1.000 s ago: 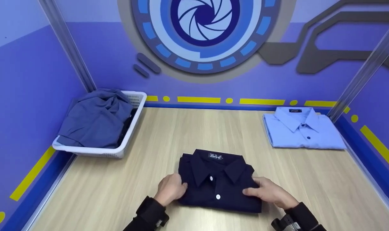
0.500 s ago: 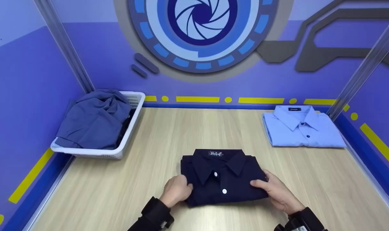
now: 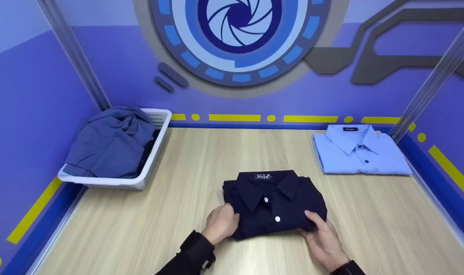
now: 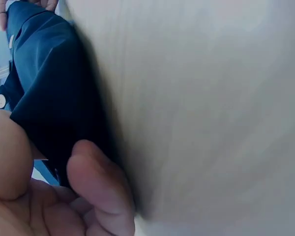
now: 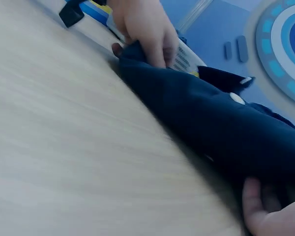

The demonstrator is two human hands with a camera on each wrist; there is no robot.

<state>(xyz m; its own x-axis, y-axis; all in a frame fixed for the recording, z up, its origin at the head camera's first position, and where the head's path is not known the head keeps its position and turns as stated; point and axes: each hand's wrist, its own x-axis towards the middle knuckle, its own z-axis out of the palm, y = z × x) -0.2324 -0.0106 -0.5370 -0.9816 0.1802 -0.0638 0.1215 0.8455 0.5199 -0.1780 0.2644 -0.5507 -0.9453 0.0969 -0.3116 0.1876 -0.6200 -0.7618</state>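
A folded navy shirt [image 3: 276, 204] with white buttons and a collar label is held between both hands over the wooden table. At its left edge, my left hand [image 3: 221, 222] pinches the cloth, thumb on top; the left wrist view shows thumb and fingers around a corner of the shirt [image 4: 64, 93]. My right hand [image 3: 323, 240] grips the lower right corner, thumb lying on the front and fingers underneath. In the right wrist view the near edge of the shirt [image 5: 206, 118] sits close over the tabletop, with fingers of the right hand [image 5: 273, 214] tucked below it.
A white basket [image 3: 140, 181] heaped with grey-blue cloth [image 3: 113, 145] stands at the back left. A folded light blue shirt [image 3: 364, 152] lies at the back right of the table [image 3: 140, 229]. Purple panels [image 3: 232, 103] enclose the back and sides.
The navy shirt has shifted to the right and slightly away from me, its right side turned and raised a little. Both hands moved with it; the right hand slid round to the lower corner.
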